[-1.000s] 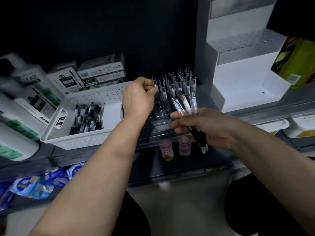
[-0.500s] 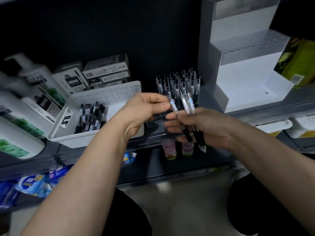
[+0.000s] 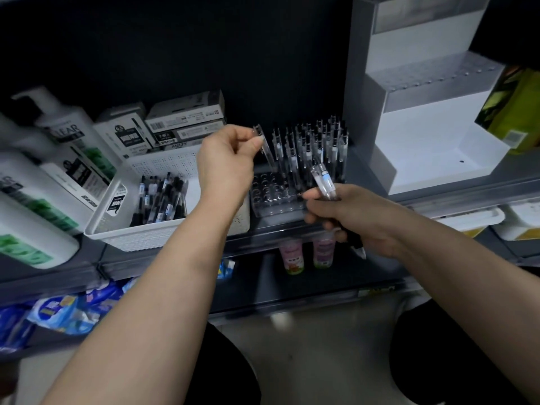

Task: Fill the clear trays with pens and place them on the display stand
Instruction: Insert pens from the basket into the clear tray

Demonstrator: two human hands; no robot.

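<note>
Two bare hands work apart at the shelf front. Nearest, the right hand (image 3: pixel 359 220) is curled round a bundle of pens (image 3: pixel 323 182) with clear barrels. Their dark tips poke out below the palm and their tops slant up toward the tray. Higher and to the left, the left hand (image 3: pixel 225 162) pinches a single pen (image 3: pixel 266 147) near its top. It hangs tilted, its lower tip over the tray's open holes; contact cannot be told.

The clear tray (image 3: pixel 271 206), a glossy rectangular block with rows of round holes, sits near the grey shelf (image 3: pixel 163 260) edge. Upright pens (image 3: pixel 315 147) crowd its back and right. Just beside it, a white perforated plastic basket (image 3: pixel 137 236) holds loose pens (image 3: pixel 160 200). Farther right stands the white stepped display stand (image 3: pixel 432 153), its lower step a smooth open ledge.
</note>
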